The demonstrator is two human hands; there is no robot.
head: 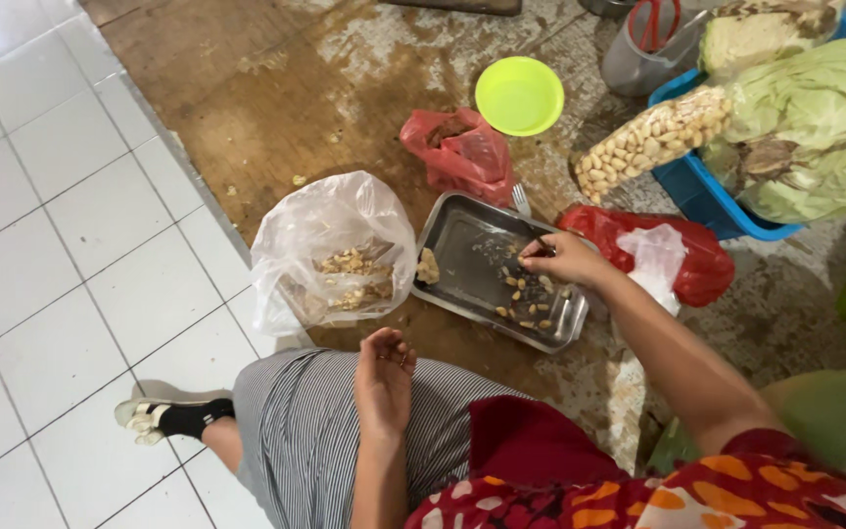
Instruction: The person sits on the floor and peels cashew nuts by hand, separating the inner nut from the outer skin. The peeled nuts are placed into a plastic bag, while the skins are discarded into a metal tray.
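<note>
My right hand [562,258] reaches into a metal tray [462,245] on the floor, fingers pinched on a small dark thing among scattered garlic cloves [526,294]. My left hand [385,377] rests palm-up on my striped skirt with the fingers curled, and it seems to cup a small piece. A clear plastic bag [330,245] with peels inside lies just left of the tray.
A red plastic bag [462,152] and a lime-green bowl [519,95] sit beyond the tray. A second red bag [678,255] lies right of it. A blue basket [697,191] holds cabbages [815,127] and a bag of cloves [648,137]. White tiles lie left.
</note>
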